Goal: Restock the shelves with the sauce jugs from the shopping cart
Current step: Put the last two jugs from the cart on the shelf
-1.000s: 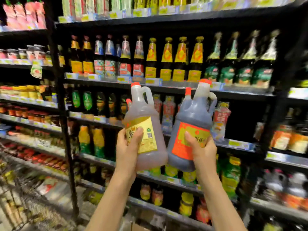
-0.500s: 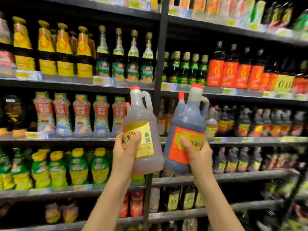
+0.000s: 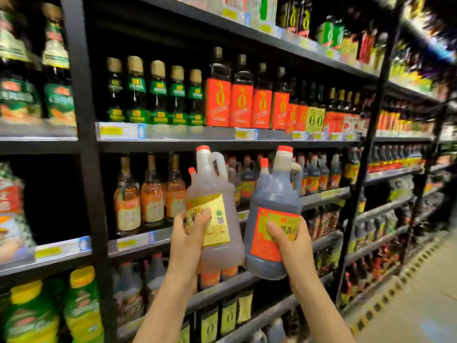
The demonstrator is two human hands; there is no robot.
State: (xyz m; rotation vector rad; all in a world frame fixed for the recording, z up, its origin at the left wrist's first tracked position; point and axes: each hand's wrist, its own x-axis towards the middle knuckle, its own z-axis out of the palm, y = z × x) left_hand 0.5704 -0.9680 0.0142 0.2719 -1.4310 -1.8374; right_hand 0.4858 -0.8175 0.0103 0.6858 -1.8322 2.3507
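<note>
left hand (image 3: pixel 186 240) grips the pale jug (image 3: pixel 214 211), right hand (image 3: pixel 293 240) grips the dark jug (image 3: pixel 273 219); both upright, side by side, held up in front of the shelves (image 3: pixel 168 134).

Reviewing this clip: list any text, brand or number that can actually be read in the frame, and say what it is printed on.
Pale jug, yellow label, in left hand: one large character, "米"; the rest is blurred.
Dark jug, red label, in right hand: characters too blurred to read.
Shelf price tags and shelved bottle labels: unreadable.
</note>
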